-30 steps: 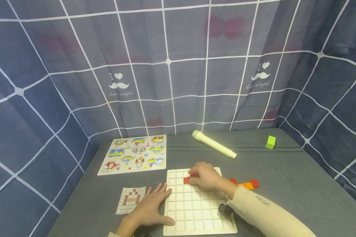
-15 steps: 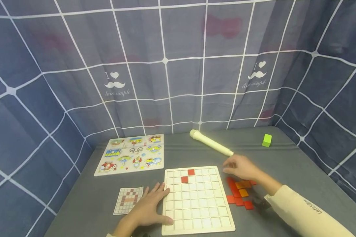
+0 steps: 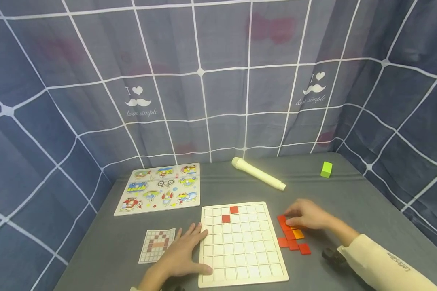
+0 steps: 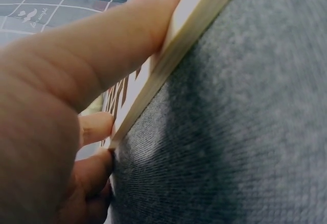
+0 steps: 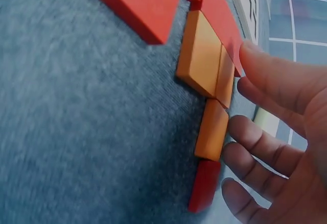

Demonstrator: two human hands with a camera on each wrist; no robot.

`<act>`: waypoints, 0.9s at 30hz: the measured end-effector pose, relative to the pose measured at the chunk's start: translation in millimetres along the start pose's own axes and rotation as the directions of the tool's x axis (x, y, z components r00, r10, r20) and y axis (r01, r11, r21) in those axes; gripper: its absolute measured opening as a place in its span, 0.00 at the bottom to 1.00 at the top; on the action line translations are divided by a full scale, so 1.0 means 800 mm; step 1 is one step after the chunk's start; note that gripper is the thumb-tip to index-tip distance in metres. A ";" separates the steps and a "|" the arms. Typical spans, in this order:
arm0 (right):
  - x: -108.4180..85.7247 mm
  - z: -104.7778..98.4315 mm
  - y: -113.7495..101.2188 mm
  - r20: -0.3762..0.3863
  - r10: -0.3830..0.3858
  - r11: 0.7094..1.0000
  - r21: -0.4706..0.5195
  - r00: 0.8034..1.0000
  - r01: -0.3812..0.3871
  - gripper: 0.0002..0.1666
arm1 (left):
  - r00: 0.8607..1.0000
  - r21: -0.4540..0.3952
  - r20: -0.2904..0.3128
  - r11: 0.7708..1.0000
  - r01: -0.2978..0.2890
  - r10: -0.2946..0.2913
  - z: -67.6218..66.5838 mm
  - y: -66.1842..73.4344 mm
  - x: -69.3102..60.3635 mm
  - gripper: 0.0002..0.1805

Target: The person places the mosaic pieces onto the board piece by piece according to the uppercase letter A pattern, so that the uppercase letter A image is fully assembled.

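Head view: soft, even light, grid board [image 3: 243, 249] bright; curtain [image 3: 222, 95] behind it stretched toward frame edges. Left wrist view: dark shadow on cloth [image 4: 255, 106] alongside board, weave blurred farther out. Right wrist view: bluish cast.

"I", heart [image 3: 137, 90], moustache [image 3: 138, 102], "love simple", twice on curtain [image 3: 222, 95], small lettering [image 3: 399, 262], perhaps "Letsslim", on right sleeve [image 3: 382, 264]
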State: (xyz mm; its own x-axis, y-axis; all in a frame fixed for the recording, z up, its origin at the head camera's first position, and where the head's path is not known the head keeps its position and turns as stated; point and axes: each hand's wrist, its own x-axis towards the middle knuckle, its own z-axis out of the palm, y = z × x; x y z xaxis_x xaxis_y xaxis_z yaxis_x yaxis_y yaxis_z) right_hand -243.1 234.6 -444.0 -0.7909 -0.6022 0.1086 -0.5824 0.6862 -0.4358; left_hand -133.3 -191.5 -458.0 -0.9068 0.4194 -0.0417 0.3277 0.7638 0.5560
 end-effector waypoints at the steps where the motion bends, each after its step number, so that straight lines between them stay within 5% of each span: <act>1: 0.002 0.001 0.000 0.002 -0.001 1.000 -0.004 1.000 0.001 0.17 | 1.000 0.003 0.001 1.000 0.002 -0.002 0.000 0.000 0.000 0.57; 14: 0.013 0.014 -0.003 -0.049 0.067 0.997 -0.024 0.997 -0.069 0.10 | 1.000 0.018 0.006 1.000 0.016 -0.016 0.000 0.000 0.003 0.57; 27: 0.021 0.022 0.002 -0.063 0.196 0.974 0.125 0.979 -0.187 0.10 | 1.000 0.016 0.002 1.000 0.014 -0.014 0.000 0.004 0.002 0.57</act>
State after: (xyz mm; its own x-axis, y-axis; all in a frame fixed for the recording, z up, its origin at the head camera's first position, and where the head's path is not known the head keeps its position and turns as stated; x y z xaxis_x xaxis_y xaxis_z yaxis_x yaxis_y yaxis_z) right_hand -254.0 218.4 -458.9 -0.8999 -0.4291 0.0777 -0.3963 0.7303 -0.5564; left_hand -133.9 -188.4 -456.2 -0.9109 0.4094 -0.0511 0.3190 0.7773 0.5422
